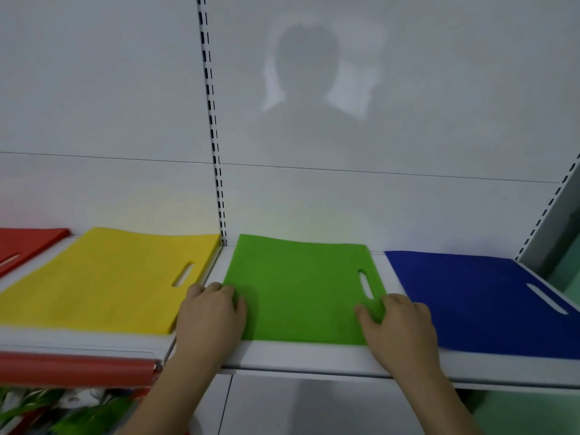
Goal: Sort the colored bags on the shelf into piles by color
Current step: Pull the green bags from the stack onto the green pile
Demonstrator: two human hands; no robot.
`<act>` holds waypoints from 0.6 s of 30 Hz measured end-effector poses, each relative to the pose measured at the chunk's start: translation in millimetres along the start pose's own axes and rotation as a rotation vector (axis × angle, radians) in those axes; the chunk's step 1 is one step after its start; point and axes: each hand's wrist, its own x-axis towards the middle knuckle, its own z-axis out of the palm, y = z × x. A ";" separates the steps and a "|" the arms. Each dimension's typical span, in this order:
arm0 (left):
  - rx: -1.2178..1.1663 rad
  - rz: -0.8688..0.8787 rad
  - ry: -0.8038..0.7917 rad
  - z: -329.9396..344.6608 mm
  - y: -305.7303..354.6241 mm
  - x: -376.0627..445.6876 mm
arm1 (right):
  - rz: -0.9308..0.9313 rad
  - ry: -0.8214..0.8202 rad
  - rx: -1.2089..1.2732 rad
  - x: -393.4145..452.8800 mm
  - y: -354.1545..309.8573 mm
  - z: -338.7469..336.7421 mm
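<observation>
Flat cloth bags with slot handles lie side by side on a white shelf: a red bag at the far left, then a yellow bag, a green bag in the middle and a blue bag at the right. My left hand rests on the green bag's left edge, fingers curled over it. My right hand lies on the bag's right front corner below the handle slot, with the thumb on top of the cloth.
A white back panel with a slotted upright rises behind the shelf. A red rail runs along the front of the left shelf section. Colourful packets sit below at the lower left. A greenish side panel closes the right end.
</observation>
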 end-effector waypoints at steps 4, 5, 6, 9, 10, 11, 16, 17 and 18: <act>0.004 0.007 0.021 1.6 -0.3 -0.9 | -0.004 0.009 -0.013 -2.1 -0.6 2.4; 0.007 0.018 0.023 1.4 -0.1 -1.2 | -0.004 0.008 -0.009 -2.5 -0.8 2.6; 0.011 0.027 0.010 1.3 -0.2 -0.4 | -0.004 0.002 -0.004 -2.5 -0.7 2.8; 0.018 0.025 -0.008 -1.1 -1.2 3.3 | -0.006 -0.012 0.036 -2.9 1.4 1.5; 0.014 0.014 -0.001 -4.0 -0.6 4.4 | -0.009 -0.007 0.048 -3.4 2.4 0.4; -0.003 0.000 0.018 -8.6 0.9 4.8 | -0.018 0.008 0.049 -3.9 3.0 -1.6; -0.231 -0.023 0.214 -40.0 16.8 -2.9 | -0.163 0.172 0.127 -7.5 -2.0 -18.2; -0.272 -0.024 0.238 -47.6 19.7 -6.7 | -0.193 0.187 0.162 -8.4 -3.8 -20.4; -0.308 -0.028 0.256 -53.4 21.3 -11.1 | -0.220 0.192 0.190 -9.5 -5.8 -22.0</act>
